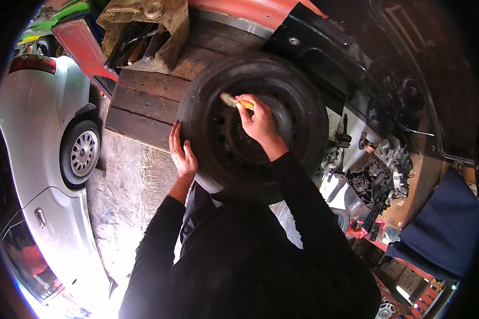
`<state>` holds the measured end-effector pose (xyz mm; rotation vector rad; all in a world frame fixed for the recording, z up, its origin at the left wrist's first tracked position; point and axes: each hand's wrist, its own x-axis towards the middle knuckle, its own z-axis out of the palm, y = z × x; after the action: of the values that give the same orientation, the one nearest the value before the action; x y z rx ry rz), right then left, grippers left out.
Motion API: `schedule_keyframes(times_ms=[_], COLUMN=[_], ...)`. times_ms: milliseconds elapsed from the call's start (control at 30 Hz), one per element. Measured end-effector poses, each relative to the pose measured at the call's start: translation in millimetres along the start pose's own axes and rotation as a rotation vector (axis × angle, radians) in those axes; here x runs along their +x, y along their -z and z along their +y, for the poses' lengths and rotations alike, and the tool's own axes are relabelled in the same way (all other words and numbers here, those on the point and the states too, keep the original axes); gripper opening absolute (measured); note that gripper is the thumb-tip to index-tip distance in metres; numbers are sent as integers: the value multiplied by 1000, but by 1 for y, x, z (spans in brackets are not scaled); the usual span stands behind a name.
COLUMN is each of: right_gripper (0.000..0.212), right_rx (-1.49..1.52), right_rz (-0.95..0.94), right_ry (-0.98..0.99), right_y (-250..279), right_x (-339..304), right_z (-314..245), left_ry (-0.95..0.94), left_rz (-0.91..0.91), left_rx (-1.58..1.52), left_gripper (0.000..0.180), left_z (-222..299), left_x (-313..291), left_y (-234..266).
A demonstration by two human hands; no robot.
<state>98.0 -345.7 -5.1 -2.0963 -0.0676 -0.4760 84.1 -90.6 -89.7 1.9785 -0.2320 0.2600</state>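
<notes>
A black car wheel [199, 95], its tyre on a dark steel rim [233, 139], lies on a wooden plank bench [146, 106] in front of my body. My right hand [259, 120] is closed round the orange handle of a small brush [230, 100]. The brush's pale bristles point left, over the upper left part of the rim; whether they touch it I cannot tell. My left hand [183, 152] rests on the tyre's left side, fingers stretched out and slightly apart.
A silver car [34, 127] stands to the left on a concrete floor [117, 186]. A worn tan container [170, 48] with tools sits at the bench's far end. Greasy metal engine parts [380, 175] lie at right, below black panels [330, 45]. Dark blue cloth [436, 223] hangs at lower right.
</notes>
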Motion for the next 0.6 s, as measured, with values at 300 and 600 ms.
schedule_keyframes(times_ms=[300, 600], right_gripper=[14, 11], right_rx=[-203, 7], right_rz=[-300, 175], right_ry=[297, -207], right_y=[-17, -37], right_x=[4, 12], right_z=[-19, -44], left_ry=[-15, 2], left_rz=[-2, 16], left_rx=[6, -14], left_gripper=[52, 51], left_z=[0, 2], left_x=[1, -2], left_y=[-1, 0])
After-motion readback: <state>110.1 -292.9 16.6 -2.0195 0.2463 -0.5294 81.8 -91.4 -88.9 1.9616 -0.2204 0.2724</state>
